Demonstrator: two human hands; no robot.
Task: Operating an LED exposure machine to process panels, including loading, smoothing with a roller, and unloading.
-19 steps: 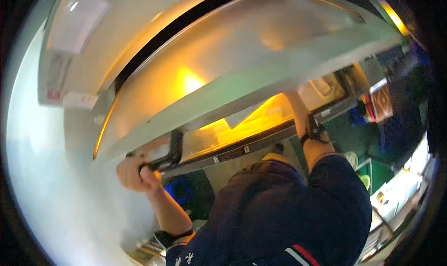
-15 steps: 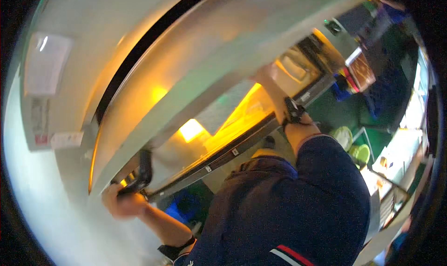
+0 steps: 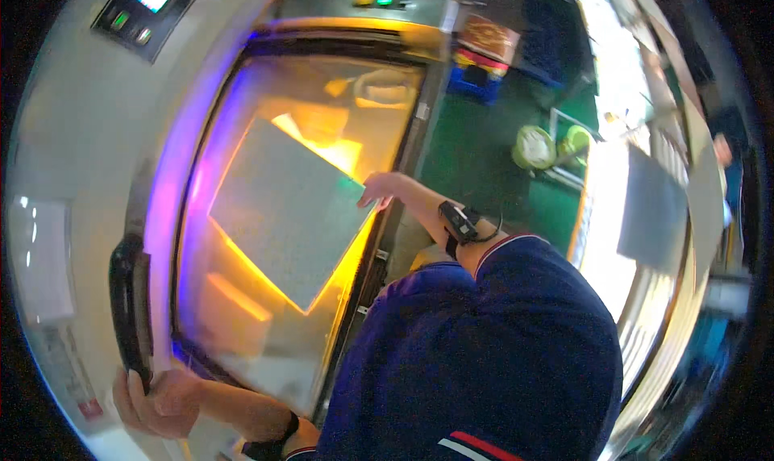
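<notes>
My left hand point(image 3: 165, 400) is closed round the lower end of a long black handle point(image 3: 129, 308) on a pale machine lid at the left. A square grey sheet point(image 3: 286, 211) lies turned at an angle over a glass bed point(image 3: 250, 356) that glows yellow. My right hand point(image 3: 380, 191) is at the sheet's right corner, its fingers bent over the edge and closed on it. Whether the sheet rests flat or is slightly raised, I cannot tell.
A control panel with a lit screen point(image 3: 149, 13) is on the lid at the upper left. Beyond the bed's right edge, a red, yellow and blue stack point(image 3: 484, 58) and green tubs point(image 3: 534, 146) stand on the green floor. A bright table point(image 3: 605, 219) runs along the right.
The lid has swung up and left, showing the bed and the grey sheet. My left hand stays on the handle. My right hand now shows at the sheet's corner. The view has turned.
</notes>
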